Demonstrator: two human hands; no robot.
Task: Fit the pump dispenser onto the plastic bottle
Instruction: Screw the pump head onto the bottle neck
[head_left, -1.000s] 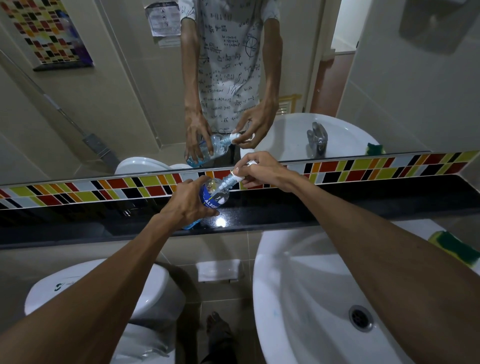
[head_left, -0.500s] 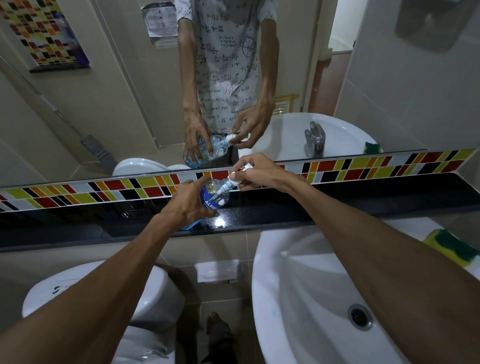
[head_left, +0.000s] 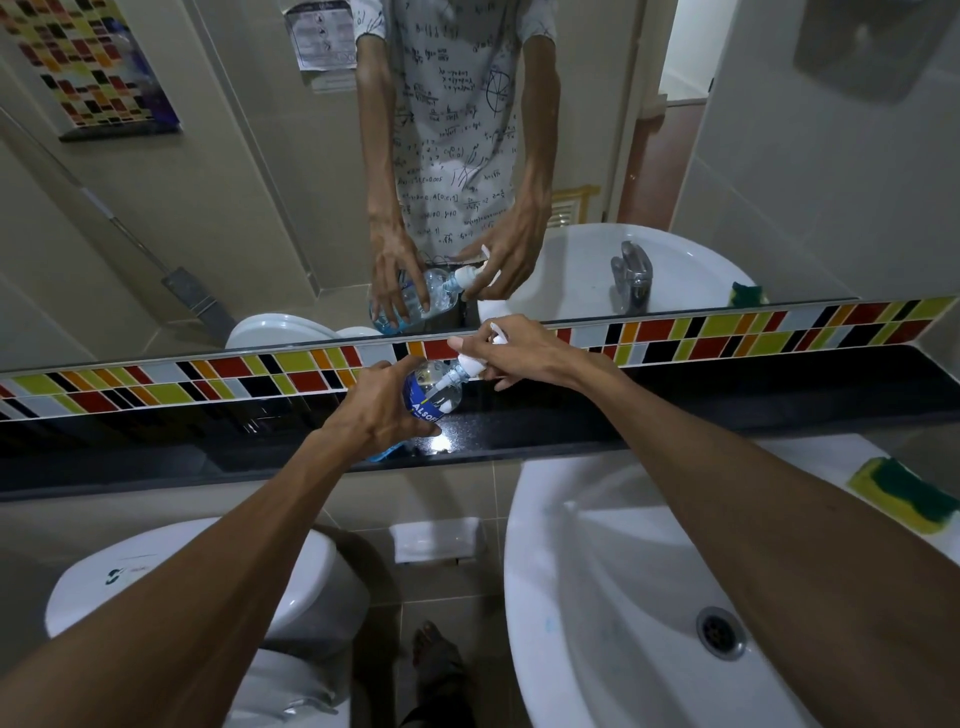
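Observation:
A clear plastic bottle (head_left: 434, 395) with a blue label is tilted to the right above the black shelf (head_left: 727, 405). My left hand (head_left: 376, 410) grips its body. The white pump dispenser (head_left: 470, 364) sits at the bottle's neck, its tube reaching down inside the bottle. My right hand (head_left: 511, 351) is closed around the pump's collar and head. The mirror above shows the same hands, bottle and pump from the other side.
A white sink (head_left: 623, 597) with a drain lies below on the right, a yellow-green sponge (head_left: 904, 496) on its rim. A white toilet (head_left: 208, 587) stands lower left. A strip of coloured tiles (head_left: 727, 332) runs along the mirror's base.
The pump has gone deeper into the bottle's neck, with my right hand closer to the bottle. My left hand holds the bottle in about the same place.

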